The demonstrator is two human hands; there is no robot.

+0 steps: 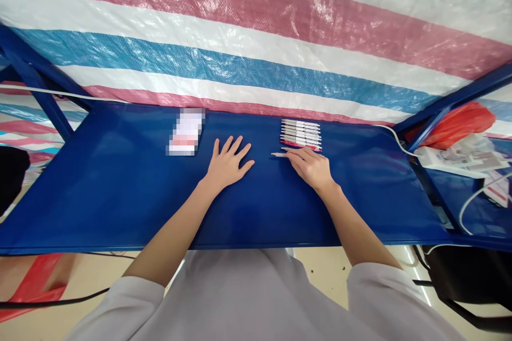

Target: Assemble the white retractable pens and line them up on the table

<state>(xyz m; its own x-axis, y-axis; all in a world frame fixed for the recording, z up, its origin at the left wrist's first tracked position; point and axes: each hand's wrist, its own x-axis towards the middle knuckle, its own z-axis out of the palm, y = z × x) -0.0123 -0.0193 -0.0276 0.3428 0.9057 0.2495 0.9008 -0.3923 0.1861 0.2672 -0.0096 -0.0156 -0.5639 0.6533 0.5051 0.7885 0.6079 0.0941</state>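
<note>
On the blue tabletop (pixel 256 208), my left hand (pixel 227 165) lies flat with its fingers spread, holding nothing. My right hand (pixel 311 165) is closed on a white pen (pixel 279 154), whose tip points left; the rest of that pen is hidden by the fingers. Just beyond the right hand, several white pens (pixel 300 129) lie side by side in a neat row, all pointing left. A red pen (pixel 296 144) is near the close end of the row. One more pen lies right at the fingers, partly covered by them.
A blurred-out rectangular item (pixel 186 131) lies left of my left hand. Behind the table hangs a striped plastic sheet (pixel 240 26). At the right, beyond the blue frame, are a red plastic bag (pixel 460 120) and a white cable (pixel 396 136). A black chair (pixel 472 277) stands below right.
</note>
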